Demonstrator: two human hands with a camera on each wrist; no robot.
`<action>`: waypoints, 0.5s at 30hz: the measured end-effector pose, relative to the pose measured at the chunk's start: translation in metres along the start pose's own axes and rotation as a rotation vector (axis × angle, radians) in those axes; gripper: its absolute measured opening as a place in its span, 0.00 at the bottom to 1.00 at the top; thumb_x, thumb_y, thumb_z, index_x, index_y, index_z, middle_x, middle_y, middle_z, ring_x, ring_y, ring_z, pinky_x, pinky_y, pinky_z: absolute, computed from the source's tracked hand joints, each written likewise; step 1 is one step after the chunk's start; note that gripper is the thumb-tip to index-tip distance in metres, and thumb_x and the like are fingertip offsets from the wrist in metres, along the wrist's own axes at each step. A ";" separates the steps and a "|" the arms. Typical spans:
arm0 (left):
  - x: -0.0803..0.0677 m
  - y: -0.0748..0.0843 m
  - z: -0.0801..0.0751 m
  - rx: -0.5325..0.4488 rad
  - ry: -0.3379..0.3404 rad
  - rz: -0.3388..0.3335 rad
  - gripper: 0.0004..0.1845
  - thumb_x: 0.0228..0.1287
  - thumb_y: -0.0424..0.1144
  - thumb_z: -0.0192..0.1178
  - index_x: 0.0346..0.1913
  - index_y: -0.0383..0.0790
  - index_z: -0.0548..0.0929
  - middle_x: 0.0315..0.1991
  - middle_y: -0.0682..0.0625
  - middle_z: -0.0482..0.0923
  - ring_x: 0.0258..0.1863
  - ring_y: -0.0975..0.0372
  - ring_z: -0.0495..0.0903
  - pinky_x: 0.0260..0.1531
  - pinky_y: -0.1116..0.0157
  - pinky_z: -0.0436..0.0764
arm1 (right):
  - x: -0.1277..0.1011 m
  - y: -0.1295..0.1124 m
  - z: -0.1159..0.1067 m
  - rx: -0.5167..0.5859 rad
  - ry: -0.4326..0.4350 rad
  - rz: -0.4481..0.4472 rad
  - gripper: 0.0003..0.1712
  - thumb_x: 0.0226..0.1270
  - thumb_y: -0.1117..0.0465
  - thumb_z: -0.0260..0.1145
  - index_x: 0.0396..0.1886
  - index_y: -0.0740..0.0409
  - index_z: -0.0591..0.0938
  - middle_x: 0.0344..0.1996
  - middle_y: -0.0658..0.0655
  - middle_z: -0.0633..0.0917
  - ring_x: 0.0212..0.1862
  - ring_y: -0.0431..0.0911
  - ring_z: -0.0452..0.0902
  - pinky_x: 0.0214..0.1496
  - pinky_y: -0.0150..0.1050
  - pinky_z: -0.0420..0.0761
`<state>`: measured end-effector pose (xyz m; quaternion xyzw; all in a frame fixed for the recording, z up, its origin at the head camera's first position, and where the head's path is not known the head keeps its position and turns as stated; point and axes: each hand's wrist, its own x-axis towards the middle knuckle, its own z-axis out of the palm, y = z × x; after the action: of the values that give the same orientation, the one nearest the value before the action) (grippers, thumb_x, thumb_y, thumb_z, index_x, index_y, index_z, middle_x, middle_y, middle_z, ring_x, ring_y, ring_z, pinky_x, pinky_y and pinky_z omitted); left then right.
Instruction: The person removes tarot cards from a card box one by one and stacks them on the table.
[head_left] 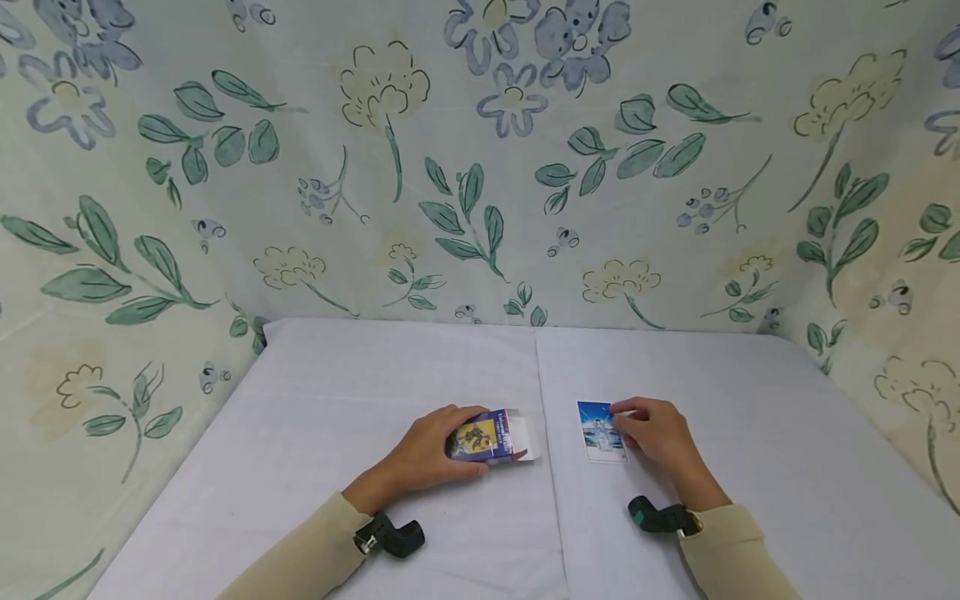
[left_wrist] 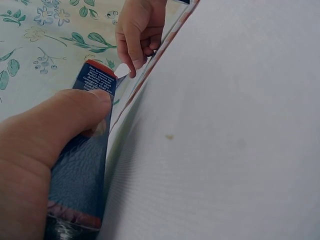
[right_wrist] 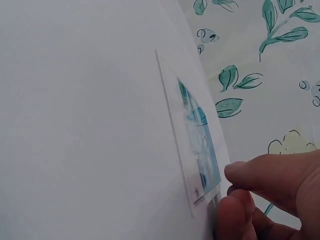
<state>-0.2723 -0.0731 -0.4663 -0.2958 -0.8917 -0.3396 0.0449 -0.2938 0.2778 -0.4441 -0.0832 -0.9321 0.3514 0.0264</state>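
Observation:
My left hand (head_left: 429,448) grips a small blue card box (head_left: 480,437) with a yellow picture on its front. The box lies on its back on the white cloth, its white end flap (head_left: 528,440) open toward the right. In the left wrist view, the thumb (left_wrist: 75,112) presses along the box's narrow printed side. To the right, a picture card (head_left: 600,433) with a blue scene and white border lies face up. My right hand (head_left: 660,437) pinches the card's right edge near its upper corner, with thumb and fingertips close together in the right wrist view.
A white cloth (head_left: 360,375) covers the table, with a crease (head_left: 551,492) running between box and card. Floral fabric (head_left: 480,233) hangs behind and at both sides. A black wrist camera (head_left: 401,537) is strapped to the left wrist, another black wrist camera (head_left: 656,515) to the right.

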 end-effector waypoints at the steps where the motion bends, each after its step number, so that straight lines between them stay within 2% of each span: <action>1: -0.001 0.000 0.000 -0.001 0.001 -0.001 0.41 0.50 0.65 0.67 0.68 0.59 0.68 0.47 0.61 0.74 0.40 0.67 0.72 0.40 0.65 0.72 | -0.001 -0.002 0.000 0.002 0.004 -0.007 0.15 0.64 0.59 0.64 0.49 0.58 0.84 0.34 0.58 0.81 0.34 0.49 0.74 0.34 0.35 0.76; 5: -0.002 0.000 0.000 -0.004 0.008 0.006 0.42 0.50 0.66 0.67 0.68 0.58 0.69 0.49 0.62 0.74 0.41 0.68 0.72 0.41 0.65 0.72 | -0.006 -0.015 0.001 0.020 0.015 -0.045 0.15 0.64 0.59 0.65 0.48 0.58 0.84 0.33 0.58 0.81 0.33 0.49 0.74 0.33 0.34 0.75; 11: -0.003 -0.002 0.001 -0.005 0.025 0.045 0.41 0.51 0.64 0.67 0.68 0.56 0.68 0.49 0.60 0.75 0.40 0.67 0.72 0.40 0.66 0.72 | -0.016 -0.033 0.006 0.096 -0.021 -0.111 0.12 0.64 0.60 0.66 0.46 0.58 0.84 0.33 0.58 0.80 0.30 0.47 0.75 0.32 0.35 0.77; 15: -0.003 -0.002 0.002 -0.005 0.022 0.044 0.41 0.51 0.65 0.66 0.68 0.56 0.68 0.48 0.60 0.75 0.40 0.67 0.72 0.40 0.66 0.72 | -0.023 -0.041 0.012 0.154 -0.037 -0.164 0.11 0.64 0.61 0.67 0.45 0.59 0.84 0.31 0.56 0.81 0.28 0.47 0.77 0.31 0.36 0.78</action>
<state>-0.2707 -0.0746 -0.4703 -0.3116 -0.8836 -0.3440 0.0614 -0.2779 0.2361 -0.4257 0.0019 -0.9063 0.4203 0.0443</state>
